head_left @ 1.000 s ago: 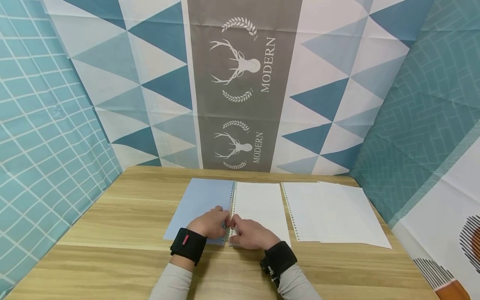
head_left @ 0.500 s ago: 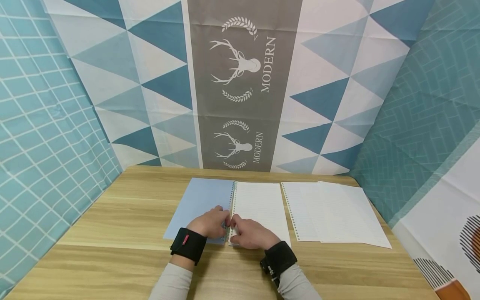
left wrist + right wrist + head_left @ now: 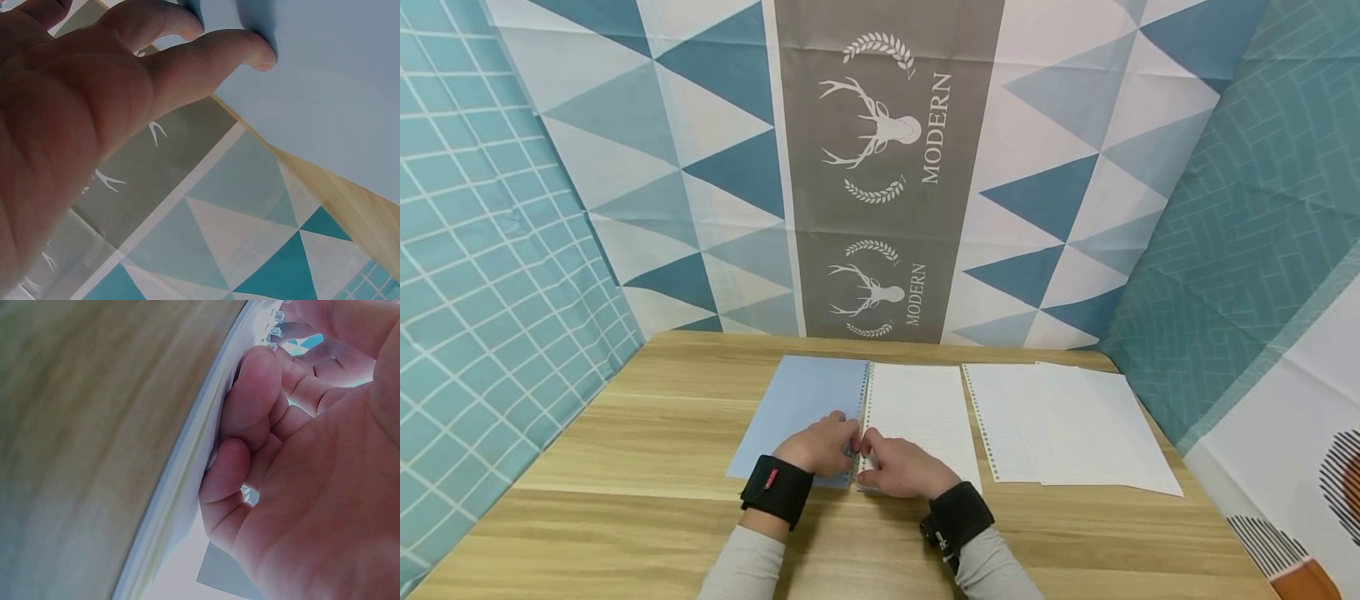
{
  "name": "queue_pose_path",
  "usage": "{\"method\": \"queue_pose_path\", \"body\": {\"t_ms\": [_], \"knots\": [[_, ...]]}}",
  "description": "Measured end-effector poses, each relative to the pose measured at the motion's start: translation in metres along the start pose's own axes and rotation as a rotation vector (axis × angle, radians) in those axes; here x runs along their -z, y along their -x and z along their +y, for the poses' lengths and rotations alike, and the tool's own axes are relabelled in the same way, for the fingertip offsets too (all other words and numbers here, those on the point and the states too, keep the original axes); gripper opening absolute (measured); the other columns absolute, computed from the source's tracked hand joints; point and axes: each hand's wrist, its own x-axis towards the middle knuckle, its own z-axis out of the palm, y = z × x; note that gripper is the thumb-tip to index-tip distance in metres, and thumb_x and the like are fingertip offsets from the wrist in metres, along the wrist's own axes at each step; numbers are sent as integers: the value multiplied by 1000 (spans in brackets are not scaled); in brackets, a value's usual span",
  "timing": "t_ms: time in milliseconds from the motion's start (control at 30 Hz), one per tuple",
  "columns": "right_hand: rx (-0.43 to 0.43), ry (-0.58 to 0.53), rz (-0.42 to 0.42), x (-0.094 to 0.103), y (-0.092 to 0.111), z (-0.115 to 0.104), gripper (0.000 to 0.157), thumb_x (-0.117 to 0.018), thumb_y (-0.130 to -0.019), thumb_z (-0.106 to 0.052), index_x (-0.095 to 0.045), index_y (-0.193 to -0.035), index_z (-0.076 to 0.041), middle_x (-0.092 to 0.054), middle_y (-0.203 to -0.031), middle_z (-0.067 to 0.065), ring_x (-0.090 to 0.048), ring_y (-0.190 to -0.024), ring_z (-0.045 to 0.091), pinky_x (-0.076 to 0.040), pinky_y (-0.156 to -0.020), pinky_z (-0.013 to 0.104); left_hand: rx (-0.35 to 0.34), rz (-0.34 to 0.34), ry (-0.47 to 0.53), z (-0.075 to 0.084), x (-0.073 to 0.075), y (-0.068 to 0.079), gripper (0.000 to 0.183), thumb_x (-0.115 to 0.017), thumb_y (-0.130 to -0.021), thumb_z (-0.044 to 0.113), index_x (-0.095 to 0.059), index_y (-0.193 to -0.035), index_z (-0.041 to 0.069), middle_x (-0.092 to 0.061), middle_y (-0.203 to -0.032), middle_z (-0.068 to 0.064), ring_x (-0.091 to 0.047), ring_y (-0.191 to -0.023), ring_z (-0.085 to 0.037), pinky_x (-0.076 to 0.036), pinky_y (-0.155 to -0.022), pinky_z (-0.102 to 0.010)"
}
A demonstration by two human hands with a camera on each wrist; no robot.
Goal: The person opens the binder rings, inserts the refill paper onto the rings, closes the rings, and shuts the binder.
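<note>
A loose-leaf notebook lies open on the table, with its light blue cover (image 3: pixel 812 387) at left and its lined white pages (image 3: pixel 917 400) at right. Clear ring binding (image 3: pixel 868 375) runs between the two halves. My left hand (image 3: pixel 822 446) reaches over the cover and pinches at the lower part of the binding; in the left wrist view, other fingertips (image 3: pixel 262 59) touch the cover. From the other side my right hand (image 3: pixel 904 468) pinches at the same stretch of rings. Its curled fingers (image 3: pixel 253 394) rest against the page in the right wrist view. The fingers hide the rings there.
Loose punched sheets (image 3: pixel 1007 417) lie right of the notebook, overlapping other white sheets (image 3: pixel 1105 433). The wooden table (image 3: pixel 647 433) ends at a patterned cloth backdrop (image 3: pixel 880 208) behind, with tiled-print cloth (image 3: pixel 497 250) on the left.
Both hands stay at the binding; the right thumb shifts very slightly. The notebook and loose sheets have not moved.
</note>
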Motion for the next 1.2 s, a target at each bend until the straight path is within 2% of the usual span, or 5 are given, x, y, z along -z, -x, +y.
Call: {"method": "queue_pose_path", "body": {"t_ms": [900, 1200], "knots": [[5, -21, -10, 2, 2, -1, 27, -66, -99, -26, -50, -117, -15, -47, -72, -5, -44, -62, 9, -36, -63, 25, 8, 3, -9, 1, -1, -2, 16, -74, -84, 6, -63, -92, 14, -52, -97, -4, -48, -85, -21, -44, -75, -39], [-20, -14, -6, 2, 1, 1, 48, -67, -96, -30, -46, -135, -11, -56, -76, -5, -51, -64, 9, -41, -63, 26, 7, 5, -5, 1, -1, -4, 19, -72, -88, 8, -62, -104, 11, -55, -100, -6, -49, -86, -22, -45, -77, -40]]}}
